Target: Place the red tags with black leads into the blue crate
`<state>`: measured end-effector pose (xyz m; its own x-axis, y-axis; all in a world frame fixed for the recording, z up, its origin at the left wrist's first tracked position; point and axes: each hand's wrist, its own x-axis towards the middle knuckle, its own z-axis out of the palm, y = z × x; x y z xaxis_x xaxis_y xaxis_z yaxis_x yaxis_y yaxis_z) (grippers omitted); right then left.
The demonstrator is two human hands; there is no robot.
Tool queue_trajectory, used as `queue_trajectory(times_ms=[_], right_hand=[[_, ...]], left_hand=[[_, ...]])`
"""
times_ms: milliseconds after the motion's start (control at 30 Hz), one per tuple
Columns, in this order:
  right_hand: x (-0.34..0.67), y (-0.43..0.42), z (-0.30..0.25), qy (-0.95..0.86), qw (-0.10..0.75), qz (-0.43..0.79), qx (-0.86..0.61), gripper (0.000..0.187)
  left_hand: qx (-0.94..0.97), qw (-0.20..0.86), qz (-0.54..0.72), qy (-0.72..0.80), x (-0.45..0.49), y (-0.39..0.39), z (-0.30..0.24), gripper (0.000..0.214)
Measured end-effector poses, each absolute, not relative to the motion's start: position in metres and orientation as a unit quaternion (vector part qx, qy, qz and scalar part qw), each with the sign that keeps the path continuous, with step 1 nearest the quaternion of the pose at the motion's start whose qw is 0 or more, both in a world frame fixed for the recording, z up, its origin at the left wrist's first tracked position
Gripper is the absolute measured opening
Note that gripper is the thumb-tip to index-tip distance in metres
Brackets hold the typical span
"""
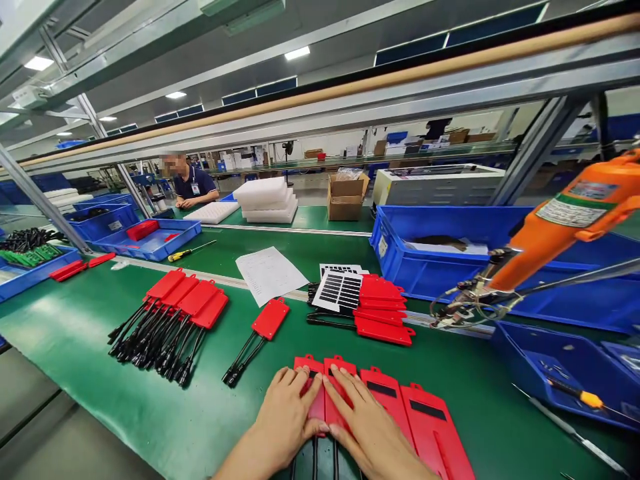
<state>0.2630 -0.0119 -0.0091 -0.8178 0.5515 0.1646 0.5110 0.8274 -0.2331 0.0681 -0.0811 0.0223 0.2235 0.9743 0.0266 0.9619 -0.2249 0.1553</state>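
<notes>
Several flat red plastic housings (pixel 400 403) lie side by side on the green bench mat (pixel 100 360) right in front of me. My left hand (pixel 287 420) lies flat, fingers stretched, on the leftmost housing (pixel 306 365). My right hand (pixel 367 427) rests flat on the second housing (pixel 345 368), fingers pointing up and left. Black cables run out from under my hands toward me. Neither hand grips anything.
A row of red housings with black cables (pixel 173 320) lies to the left, a single one (pixel 265 327) mid-bench, and a stack with small solar panels (pixel 350 297) behind. An orange electric screwdriver (pixel 555 233) hangs at right over blue bins (pixel 500 260). A seated person (pixel 193 183) works across the line.
</notes>
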Motion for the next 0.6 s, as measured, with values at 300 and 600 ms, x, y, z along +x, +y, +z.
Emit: queue_trajectory(times_ms=[300, 600], right_hand=[[0.33, -0.008, 0.0, -0.892, 0.203, 0.043, -0.403, 0.043], [0.319, -0.028, -0.015, -0.865, 0.211, -0.188, -0.414, 0.048]], left_hand=[[0.759, 0.062, 0.089, 0.642, 0.083, -0.067, 0.033, 0.055], [0.781, 0.046, 0.117, 0.612, 0.1, -0.063, 0.003, 0.039]])
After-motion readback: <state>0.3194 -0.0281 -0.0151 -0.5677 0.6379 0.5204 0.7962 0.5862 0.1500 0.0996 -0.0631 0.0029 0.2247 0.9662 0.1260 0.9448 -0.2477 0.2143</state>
